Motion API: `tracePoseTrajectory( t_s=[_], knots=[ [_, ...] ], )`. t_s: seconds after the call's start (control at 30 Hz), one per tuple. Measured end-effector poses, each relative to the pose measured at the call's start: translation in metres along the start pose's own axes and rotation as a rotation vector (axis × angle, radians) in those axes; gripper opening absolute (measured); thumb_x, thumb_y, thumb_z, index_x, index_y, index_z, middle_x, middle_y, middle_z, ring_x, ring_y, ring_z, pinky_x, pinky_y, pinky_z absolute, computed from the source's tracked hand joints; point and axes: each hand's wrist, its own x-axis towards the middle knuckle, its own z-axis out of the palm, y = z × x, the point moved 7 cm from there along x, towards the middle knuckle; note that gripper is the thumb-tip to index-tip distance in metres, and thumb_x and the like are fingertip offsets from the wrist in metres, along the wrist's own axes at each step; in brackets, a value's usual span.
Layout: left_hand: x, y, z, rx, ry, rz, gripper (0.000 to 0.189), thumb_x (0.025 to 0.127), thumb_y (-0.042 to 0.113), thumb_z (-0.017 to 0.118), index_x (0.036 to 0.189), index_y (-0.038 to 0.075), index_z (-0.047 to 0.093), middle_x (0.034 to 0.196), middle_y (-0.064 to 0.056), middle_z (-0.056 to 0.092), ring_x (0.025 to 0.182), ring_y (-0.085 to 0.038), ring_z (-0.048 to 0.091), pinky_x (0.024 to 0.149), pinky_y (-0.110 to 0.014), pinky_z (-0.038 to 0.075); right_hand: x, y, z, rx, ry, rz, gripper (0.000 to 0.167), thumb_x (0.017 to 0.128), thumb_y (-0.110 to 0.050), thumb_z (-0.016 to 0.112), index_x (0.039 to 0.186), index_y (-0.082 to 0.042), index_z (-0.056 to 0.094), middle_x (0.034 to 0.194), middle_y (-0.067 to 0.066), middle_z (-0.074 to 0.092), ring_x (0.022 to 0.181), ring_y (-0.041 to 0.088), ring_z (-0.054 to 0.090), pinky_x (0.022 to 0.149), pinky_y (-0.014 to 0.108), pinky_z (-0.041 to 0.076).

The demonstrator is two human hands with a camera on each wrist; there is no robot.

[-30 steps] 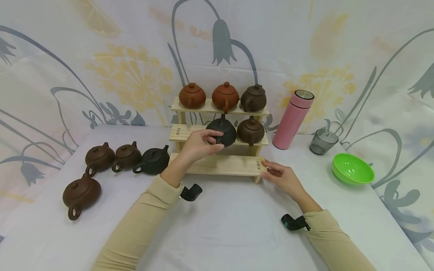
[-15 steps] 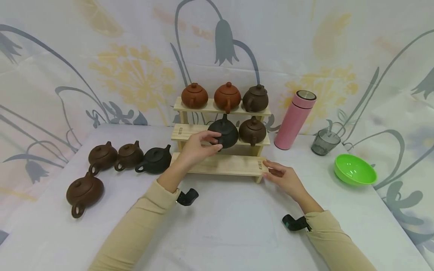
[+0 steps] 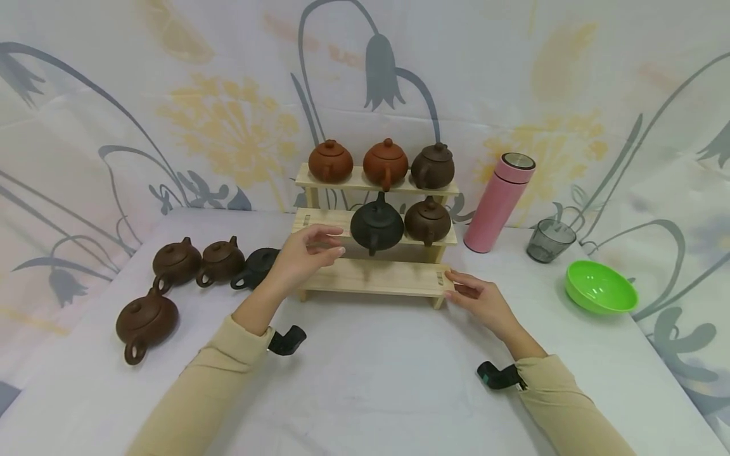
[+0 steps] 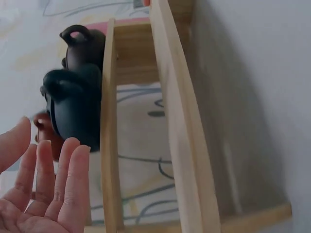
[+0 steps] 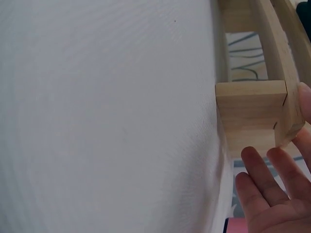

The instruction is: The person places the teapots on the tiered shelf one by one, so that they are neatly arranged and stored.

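Observation:
A black teapot (image 3: 376, 227) sits on the middle shelf of the three-tier wooden rack (image 3: 371, 278), left of a dark brown teapot (image 3: 428, 221). My left hand (image 3: 299, 256) is just left of the black teapot, apart from it, with thumb and fingers spread around nothing. In the left wrist view the fingers (image 4: 73, 184) are straight, below the black teapot (image 4: 80, 114). At the right end of the bottom shelf, my right hand (image 3: 479, 305) holds the shelf corner between thumb and forefinger. Its other fingers (image 5: 260, 177) extend loosely beside the shelf's leg.
Two orange-brown teapots (image 3: 331, 162) and a dark one (image 3: 433, 166) line the top shelf. Left on the table are brown teapots (image 3: 147, 318) and a black teapot (image 3: 259, 263), partly behind the left arm. A pink flask (image 3: 495, 209), grey glass (image 3: 550, 242) and green bowl (image 3: 601, 287) stand right.
My left hand has let go of the black teapot and drawn back to the left, leaving the pot on the middle shelf. My right hand stays at the rack's corner.

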Motion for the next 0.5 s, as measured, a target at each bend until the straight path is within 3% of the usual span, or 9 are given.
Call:
tracePoseTrajectory(
  t_s=[0.17, 0.37, 0.5],
  knots=[
    [-0.009, -0.011, -0.021, 0.027, 0.043, -0.016, 0.039, 0.088, 0.016, 0.066, 0.125, 0.006, 0.055, 0.110, -0.011, 0.059, 0.096, -0.027, 0.061, 0.079, -0.041, 0.050, 0.000, 0.003, 0.000, -0.002, -0.014, 0.035, 0.057, 0.085, -0.027, 0.070, 0.132, 0.000, 0.051, 0.139, 0.017, 0.043, 0.119, 0.031, 0.049, 0.094, 0.033, 0.043],
    [-0.022, -0.027, -0.048, 0.143, 0.102, -0.005, 0.039, 0.089, 0.020, 0.065, 0.124, 0.005, 0.056, 0.109, -0.012, 0.060, 0.096, -0.024, 0.060, 0.075, -0.029, 0.049, 0.002, 0.002, 0.000, 0.003, -0.033, 0.053, 0.053, 0.088, -0.017, 0.067, 0.133, 0.001, 0.048, 0.141, 0.019, 0.039, 0.121, 0.034, 0.046, 0.095, 0.034, 0.041],
    [-0.030, -0.037, -0.065, 0.204, 0.148, -0.016, 0.038, 0.089, 0.020, 0.065, 0.124, 0.006, 0.056, 0.108, -0.012, 0.060, 0.098, -0.024, 0.058, 0.080, -0.031, 0.048, 0.001, 0.000, 0.001, 0.002, -0.032, 0.060, 0.052, 0.088, -0.017, 0.067, 0.134, 0.000, 0.048, 0.141, 0.019, 0.039, 0.121, 0.033, 0.046, 0.095, 0.034, 0.042]
  ],
)
